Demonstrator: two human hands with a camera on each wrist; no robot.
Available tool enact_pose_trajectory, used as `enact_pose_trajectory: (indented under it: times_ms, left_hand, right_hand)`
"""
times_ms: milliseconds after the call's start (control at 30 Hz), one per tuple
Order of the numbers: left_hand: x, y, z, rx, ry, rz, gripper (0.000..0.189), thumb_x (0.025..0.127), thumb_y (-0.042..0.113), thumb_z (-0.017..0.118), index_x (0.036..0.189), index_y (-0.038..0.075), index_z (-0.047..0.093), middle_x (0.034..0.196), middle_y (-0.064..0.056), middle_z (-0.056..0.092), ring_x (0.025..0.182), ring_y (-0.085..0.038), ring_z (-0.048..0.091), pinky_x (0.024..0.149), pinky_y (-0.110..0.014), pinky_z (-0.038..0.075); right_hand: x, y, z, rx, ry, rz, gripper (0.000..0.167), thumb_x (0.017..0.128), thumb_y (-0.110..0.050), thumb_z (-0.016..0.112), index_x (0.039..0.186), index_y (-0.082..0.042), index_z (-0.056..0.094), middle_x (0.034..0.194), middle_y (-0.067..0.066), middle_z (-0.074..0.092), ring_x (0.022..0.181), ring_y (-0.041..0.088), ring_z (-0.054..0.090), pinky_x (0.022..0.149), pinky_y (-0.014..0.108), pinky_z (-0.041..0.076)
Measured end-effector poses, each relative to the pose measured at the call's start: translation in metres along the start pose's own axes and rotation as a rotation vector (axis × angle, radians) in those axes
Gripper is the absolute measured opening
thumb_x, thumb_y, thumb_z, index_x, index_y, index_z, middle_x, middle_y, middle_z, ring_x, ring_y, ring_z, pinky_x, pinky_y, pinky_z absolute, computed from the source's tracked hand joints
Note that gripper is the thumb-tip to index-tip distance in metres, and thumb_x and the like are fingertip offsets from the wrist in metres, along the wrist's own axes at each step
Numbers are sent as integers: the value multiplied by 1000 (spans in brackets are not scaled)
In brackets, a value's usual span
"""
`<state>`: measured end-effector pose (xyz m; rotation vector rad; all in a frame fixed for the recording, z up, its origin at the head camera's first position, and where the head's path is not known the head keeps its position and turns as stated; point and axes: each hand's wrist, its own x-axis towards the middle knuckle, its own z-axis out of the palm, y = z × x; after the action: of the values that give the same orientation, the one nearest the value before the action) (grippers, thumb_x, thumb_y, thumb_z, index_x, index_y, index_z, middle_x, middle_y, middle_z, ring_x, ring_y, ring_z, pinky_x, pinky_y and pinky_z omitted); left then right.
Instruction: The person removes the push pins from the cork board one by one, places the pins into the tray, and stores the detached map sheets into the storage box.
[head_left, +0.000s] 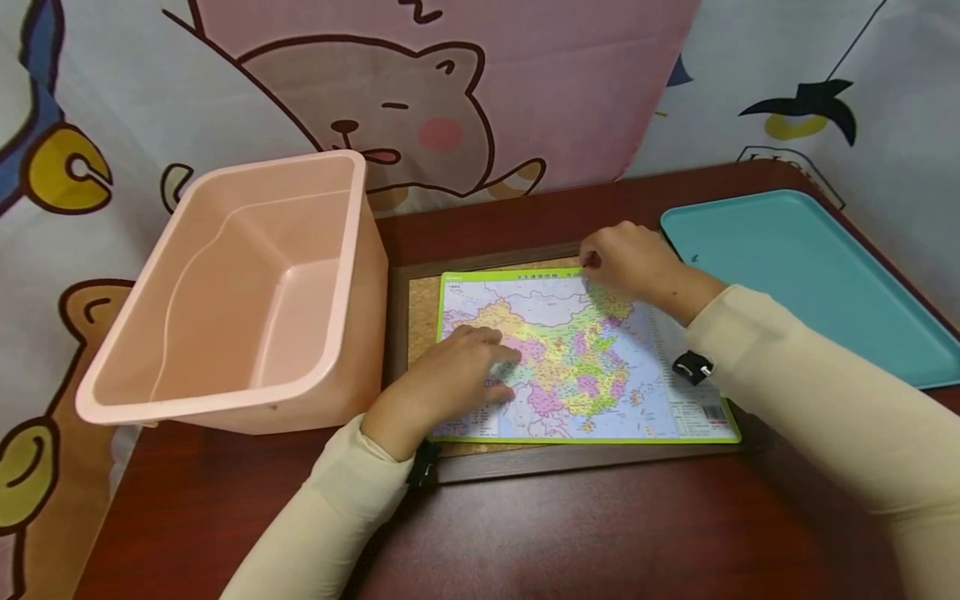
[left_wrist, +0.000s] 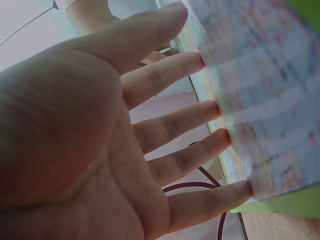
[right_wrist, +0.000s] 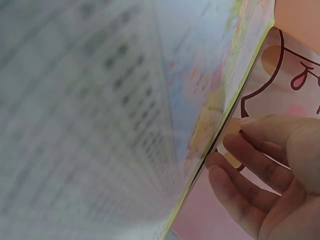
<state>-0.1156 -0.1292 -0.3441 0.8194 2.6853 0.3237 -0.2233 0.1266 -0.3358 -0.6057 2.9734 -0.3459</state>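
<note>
A laminated map of China with a green border lies on a wood-framed cork board. My left hand is over the map's left part, fingers spread. In the left wrist view its fingertips touch the map's surface. My right hand is at the map's top edge, toward the right. In the right wrist view its loosely bent fingers are by the green edge, with nothing visible between thumb and fingers. The exact contact of the right fingertips is hard to tell.
A pink plastic tub stands left of the board, close to its frame. To the right lies a teal tray. Behind the dark wooden table hangs a cartoon-printed cloth.
</note>
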Motion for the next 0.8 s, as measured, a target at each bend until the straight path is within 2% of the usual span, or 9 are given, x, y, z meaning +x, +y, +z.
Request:
enact_pose_trajectory:
  times_ms: [233,333,467,800]
  left_hand:
    - [-1,0,0,-2,-2,-7,48,90,37,75,134,23,65,148,-9,53,138,-32,46,116,-44,38]
    - [-2,0,0,0,1,-6,47,90,37,75,134,23,65,148,-9,54,138,-32,46,116,-44,38]
    - [-1,0,0,3,6,0,47,90,37,75,134,23,65,148,-9,54,138,-32,46,116,-45,38]
    - [-1,0,1,2,6,6,47,90,37,74,134,22,66,147,-10,54,138,-32,46,116,-45,37]
  right_hand:
    - [-6,10,-2,1,36,-23,13,93,-12,67,100,-7,76,97,11,74,72,21,60,62,39,47]
    - [-8,14,-3,-3,49,-31,12,92,-10,67,98,-6,76,95,11,74,75,22,61,65,41,50]
    - [-13,21,-7,7,61,-12,12,92,-10,67,98,-5,76,97,13,74,85,26,66,74,47,54]
    - [-30,42,-13,0,39,45,17,94,-12,65,106,-4,74,101,17,73,87,29,67,73,48,53]
